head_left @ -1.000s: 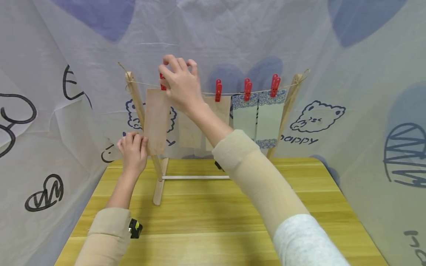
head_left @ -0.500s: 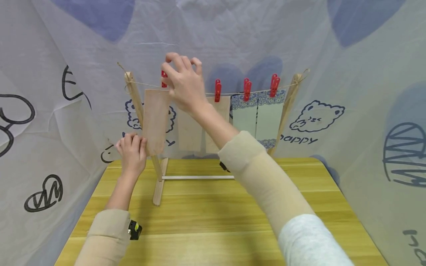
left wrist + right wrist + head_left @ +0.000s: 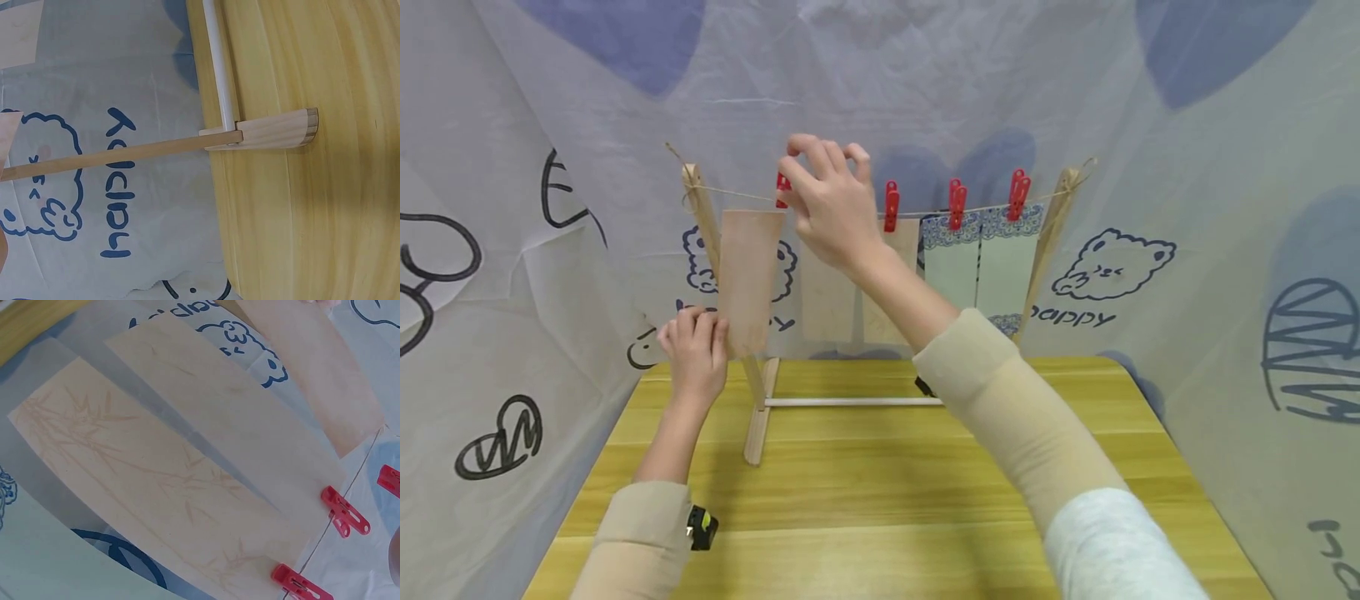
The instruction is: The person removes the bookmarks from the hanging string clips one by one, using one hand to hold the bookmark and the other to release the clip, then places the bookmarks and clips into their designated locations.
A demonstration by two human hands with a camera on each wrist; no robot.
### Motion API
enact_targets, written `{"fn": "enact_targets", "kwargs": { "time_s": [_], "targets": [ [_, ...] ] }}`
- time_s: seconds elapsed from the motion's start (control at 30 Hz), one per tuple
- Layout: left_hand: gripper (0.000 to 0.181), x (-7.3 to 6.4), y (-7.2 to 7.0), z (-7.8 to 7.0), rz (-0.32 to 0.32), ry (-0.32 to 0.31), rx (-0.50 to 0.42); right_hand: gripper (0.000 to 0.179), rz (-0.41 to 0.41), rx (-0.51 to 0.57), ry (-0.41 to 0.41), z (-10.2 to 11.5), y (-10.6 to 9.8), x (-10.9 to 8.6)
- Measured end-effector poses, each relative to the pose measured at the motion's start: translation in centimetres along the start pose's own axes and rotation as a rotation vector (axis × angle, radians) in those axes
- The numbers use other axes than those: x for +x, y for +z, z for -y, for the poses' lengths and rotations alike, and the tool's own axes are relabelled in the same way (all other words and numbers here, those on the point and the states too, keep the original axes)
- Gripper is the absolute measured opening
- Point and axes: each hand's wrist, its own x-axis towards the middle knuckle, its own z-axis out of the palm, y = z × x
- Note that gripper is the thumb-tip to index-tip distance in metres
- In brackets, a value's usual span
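My left hand [image 3: 697, 354] pinches the lower left edge of a tan paper strip [image 3: 749, 279], which hangs in front of the stand's left post. Up by the string, my right hand [image 3: 835, 200] grips a red clothespin [image 3: 782, 190]. That clothespin [image 3: 390, 480] appears apart from the strip's top edge in the right wrist view. Two tan sheets with faint bamboo prints, a nearer one [image 3: 156, 481] and a farther one [image 3: 231, 403], hang beside it from red clothespins. Only a corner of the strip [image 3: 7, 132] shows in the left wrist view.
Two pale green sheets with blue patterned borders [image 3: 1011, 267] hang at the string's right end under red clothespins [image 3: 1018, 196]. The wooden stand [image 3: 756, 433] has a white crossbar [image 3: 850, 402] and rests on the wood-grain table [image 3: 850, 500]. Printed cloth surrounds the table.
My right hand has moved right, then slightly down, carrying the red clothespin away from the strip's top. The left hand and the strip have shifted a little left and down.
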Motion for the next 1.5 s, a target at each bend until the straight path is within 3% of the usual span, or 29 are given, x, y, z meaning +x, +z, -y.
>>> {"fn": "enact_targets", "kwargs": {
  "time_s": [0.47, 0.97, 1.17, 1.5],
  "targets": [
    [0.042, -1.0, -0.3, 0.2, -0.043, 0.004, 0.008, 0.02, -0.043, 0.073, -0.003, -0.8, -0.1, -2.1],
    [0.045, -2.3, -0.9, 0.1, -0.065, -0.018, 0.008, 0.018, -0.116, 0.078, -0.043, -1.4, -0.2, -4.7],
    [0.045, -3.0, -1.1, 0.0, -0.072, -0.037, 0.004, 0.017, -0.168, 0.103, -0.031, -2.0, 0.0, -6.0],
    [0.047, -4.6, -1.1, -0.2, -0.076, -0.05, -0.004, 0.018, -0.185, 0.156, 0.008, -3.0, 0.2, -8.4]
  ]
}}
